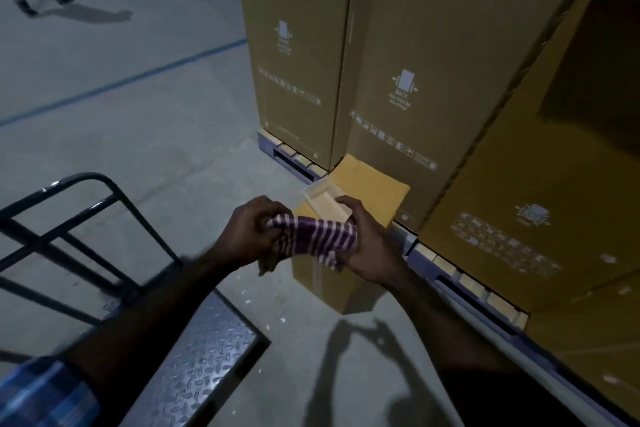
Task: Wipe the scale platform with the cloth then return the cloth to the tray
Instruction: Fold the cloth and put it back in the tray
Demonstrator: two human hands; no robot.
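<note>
Between both hands, just above the small box (325,274), hung the striped cloth (313,236), soft, light and limp; gathering it at its bunched ends looked the surest hold. The left hand (247,232) pinched one end, the right hand (367,239) the other. Behind it the pale tray (323,199) was partly covered. Lower left, an arm cut off the scale platform (204,364).
</note>
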